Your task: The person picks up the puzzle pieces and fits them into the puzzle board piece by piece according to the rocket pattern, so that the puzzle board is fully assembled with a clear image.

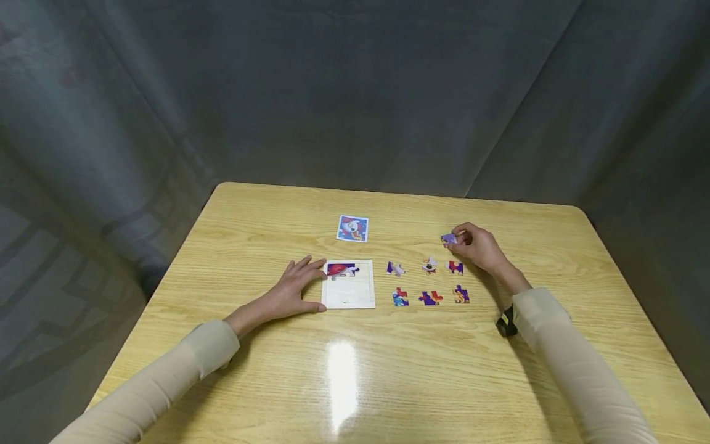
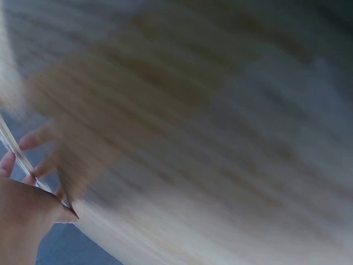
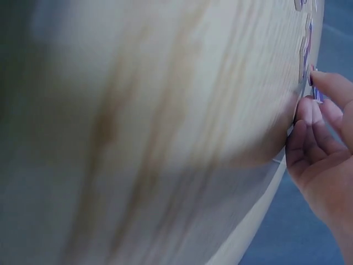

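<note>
While the left hand spreads its thumb and fingers at the left edge of the puzzle tray, the right hand pinches a purple jigsaw piece, toward the far right corner of the table. The piece juts leftward from the fingertips; whether it clears the table is hard to tell. Six loose pieces lie in two rows right of the tray.

The left hand touches the white tray at nine o'clock; joined pieces lie toward its eleven. A picture card lies at its twelve, six loose pieces at three. At their two o'clock, the right hand pinches a purple piece.
</note>
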A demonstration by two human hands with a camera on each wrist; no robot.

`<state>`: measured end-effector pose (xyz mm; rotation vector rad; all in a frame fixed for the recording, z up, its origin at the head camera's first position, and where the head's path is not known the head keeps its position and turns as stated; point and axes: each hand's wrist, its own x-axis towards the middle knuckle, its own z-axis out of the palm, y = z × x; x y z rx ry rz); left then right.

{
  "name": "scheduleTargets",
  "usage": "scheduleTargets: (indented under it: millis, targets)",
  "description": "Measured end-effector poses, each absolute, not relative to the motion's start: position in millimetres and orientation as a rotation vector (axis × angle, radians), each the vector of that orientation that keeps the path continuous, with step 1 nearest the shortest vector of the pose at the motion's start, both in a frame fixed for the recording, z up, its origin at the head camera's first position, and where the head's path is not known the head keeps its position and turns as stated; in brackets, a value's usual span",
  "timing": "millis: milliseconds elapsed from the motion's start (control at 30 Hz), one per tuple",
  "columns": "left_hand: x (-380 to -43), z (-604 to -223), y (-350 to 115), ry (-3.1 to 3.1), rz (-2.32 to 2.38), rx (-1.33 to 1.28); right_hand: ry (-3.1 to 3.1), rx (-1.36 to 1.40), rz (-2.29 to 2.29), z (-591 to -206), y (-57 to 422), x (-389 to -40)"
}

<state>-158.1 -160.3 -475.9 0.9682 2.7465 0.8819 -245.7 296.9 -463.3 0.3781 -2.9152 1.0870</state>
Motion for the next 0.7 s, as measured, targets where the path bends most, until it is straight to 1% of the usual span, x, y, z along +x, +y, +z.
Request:
scheduleTargets:
  millis: [267,700]
  targets:
    - [-158.5,-476.0,-160.9,2.745,0.883,0.978,-2.991,0.357,1.042,-459.6,292.5,-243.7]
    - [-157.8,-474.4,-160.6,2.731,0.888,0.955,-3.093,0.408,0.94,-453.9,288.5,-244.2]
